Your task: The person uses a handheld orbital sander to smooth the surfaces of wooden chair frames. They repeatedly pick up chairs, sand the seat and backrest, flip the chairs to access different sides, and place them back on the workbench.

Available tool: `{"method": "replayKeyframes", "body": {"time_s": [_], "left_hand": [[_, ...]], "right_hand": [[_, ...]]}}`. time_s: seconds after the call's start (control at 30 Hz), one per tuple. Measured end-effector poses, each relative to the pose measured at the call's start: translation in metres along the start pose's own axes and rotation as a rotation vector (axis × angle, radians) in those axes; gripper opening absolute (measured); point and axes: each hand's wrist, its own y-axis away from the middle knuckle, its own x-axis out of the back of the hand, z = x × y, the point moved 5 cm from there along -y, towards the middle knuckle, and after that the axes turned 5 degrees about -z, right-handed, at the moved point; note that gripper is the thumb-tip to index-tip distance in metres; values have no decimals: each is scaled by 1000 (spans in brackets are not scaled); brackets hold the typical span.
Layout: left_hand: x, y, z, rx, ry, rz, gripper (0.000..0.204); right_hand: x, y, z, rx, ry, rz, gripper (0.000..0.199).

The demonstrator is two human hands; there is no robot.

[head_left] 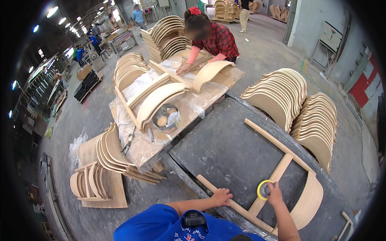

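A pale wooden chair frame (275, 178) lies on the dark worktable (225, 140) in front of me. It has two long legs, a crossbar between them and a broad curved panel (309, 203) at its right end. My left hand (221, 197) is closed over the near leg (241, 209). In my right hand (275, 193), a yellow ring that looks like a roll of tape (263, 190) is gripped at its right side, just above the crossbar. Part of the near leg's right end is hidden by my right forearm.
Across from me a co-worker (213, 38) leans over a plastic-covered table (161, 140) bearing another frame (150, 92) and a metal bowl (165, 117). Stacks of curved wooden panels (277, 94) stand on the floor to the right; more parts (108, 152) are at left.
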Motion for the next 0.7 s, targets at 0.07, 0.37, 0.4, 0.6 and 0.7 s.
{"method": "replayKeyframes", "body": {"time_s": [0.07,0.37,0.4,0.6,0.7], "left_hand": [[-2,0,1,0,0,0,42],[-5,-4,5,-2,-23,-37,40],[-4,-4,6,-12,-21,-29,40],[-5,-5,9,5,-2,-39,40],[-5,-6,11,1,-9,-34,40]], "right_hand": [[19,-32,18,-69,39,51,74],[90,-138,57,-387,207,121,33],[85,-133,51,-364,215,98,31],[21,-30,10,-94,275,-30,44],[-4,21,6,-92,92,-20,77]]}}
